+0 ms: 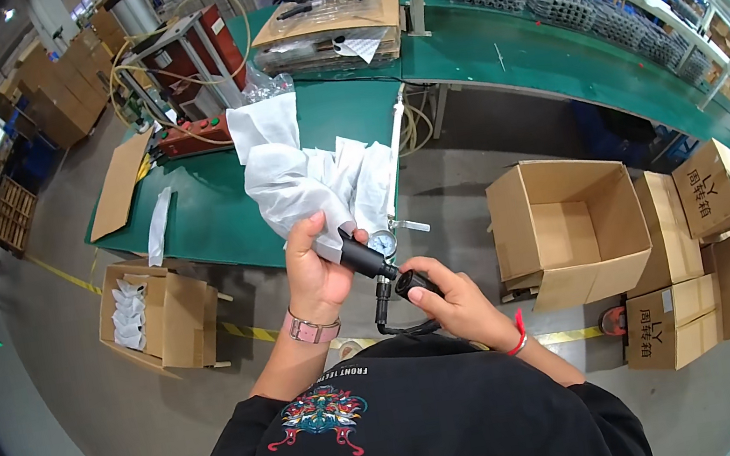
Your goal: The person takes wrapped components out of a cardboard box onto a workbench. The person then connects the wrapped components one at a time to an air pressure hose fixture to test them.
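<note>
In front of my chest, my left hand is closed around a black tube whose far end runs into a white soft sleeve. My right hand grips a black cylindrical end piece at the tube's near end. Whether the two are joined is hidden by the fingers. Just beyond, a round pressure gauge and a silver valve lever sit by the table corner. A black fitting with a hose hangs below the tube. More white sleeves lie on the green table.
A red-based press machine stands at the table's far left. Stacked cardboard and plastic trays lie at the back. An open carton with white sleeves stands low left; a large open carton and several others are at right.
</note>
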Demonstrator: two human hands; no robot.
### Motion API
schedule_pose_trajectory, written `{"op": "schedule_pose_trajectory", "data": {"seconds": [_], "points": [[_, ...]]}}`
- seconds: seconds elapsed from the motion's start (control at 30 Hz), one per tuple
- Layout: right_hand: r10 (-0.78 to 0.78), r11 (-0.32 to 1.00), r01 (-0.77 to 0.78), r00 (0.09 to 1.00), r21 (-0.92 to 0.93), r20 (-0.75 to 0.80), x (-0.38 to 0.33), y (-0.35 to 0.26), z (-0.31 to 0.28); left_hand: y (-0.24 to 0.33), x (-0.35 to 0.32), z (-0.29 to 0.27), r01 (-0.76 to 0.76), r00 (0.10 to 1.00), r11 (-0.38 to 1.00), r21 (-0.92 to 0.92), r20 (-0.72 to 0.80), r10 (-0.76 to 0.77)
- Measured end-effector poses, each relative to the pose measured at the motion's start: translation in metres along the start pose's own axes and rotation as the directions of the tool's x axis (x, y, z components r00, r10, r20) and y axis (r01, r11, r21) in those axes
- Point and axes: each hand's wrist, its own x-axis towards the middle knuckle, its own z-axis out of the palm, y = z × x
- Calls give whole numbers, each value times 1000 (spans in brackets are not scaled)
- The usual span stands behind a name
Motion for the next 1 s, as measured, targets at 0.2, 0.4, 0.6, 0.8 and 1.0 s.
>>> {"op": "schedule_pose_trajectory", "data": {"seconds": [0.2,0.4,0.6,0.8,1.0], "points": [[-79,986,65,993,-154,-87,2,-11,5,-9,-6,10,-29,1000,999,-29,-4,29],[-105,964,58,980,-258,-171,5,-10,6,-14,-7,18,-31,999,999,33,-34,32],[-103,975,62,976,-212,-191,8,-10,12,-20,4,12,-25,998,1000,-9,58,25],[-62,997,52,979,-59,-193,12,0,17,-24,5,13,-47,993,999,-21,108,49],[-78,978,90,994,187,-70,13,0,14,-24,1,15,-13,992,1000,-28,128,16]]}}
